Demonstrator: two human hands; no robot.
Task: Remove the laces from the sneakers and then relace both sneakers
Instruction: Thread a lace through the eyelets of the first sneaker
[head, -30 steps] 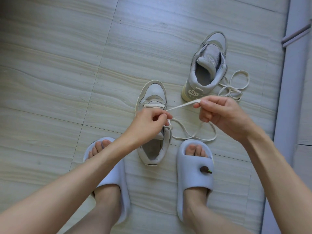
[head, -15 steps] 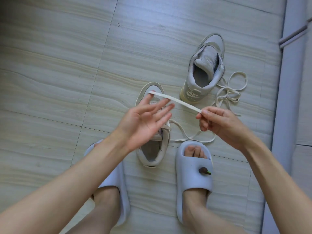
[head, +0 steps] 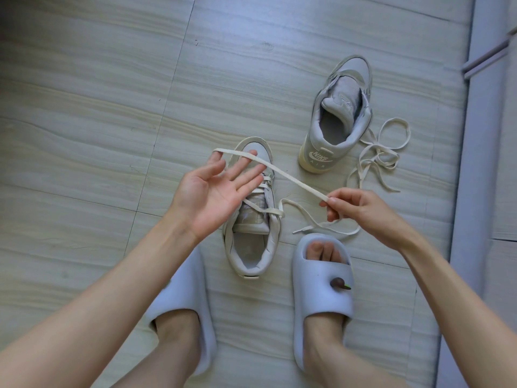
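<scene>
On tiled floor (head: 84,135), between slippered feet | near sneaker (head: 253,219) half-laced, far sneaker (head: 340,116) bare, loose lace (head: 377,152) at its right | lace (head: 291,177) runs taut far-left to near-right | left hand (head: 215,191) palm up, fingers spread, lace draped over fingertips | right hand (head: 361,208) pinches lace end, nearer the eyelets by my reckoning.

The left hand (head: 215,189) is palm up with straight, spread fingers, and a cream lace (head: 282,172) is draped over its fingertips. The lace runs taut to the right hand (head: 361,211), which pinches it. Beneath the left hand stands the near sneaker (head: 251,239), partly laced. Beyond the right hand stand the far sneaker (head: 335,121) and a loose lace (head: 383,152).
</scene>
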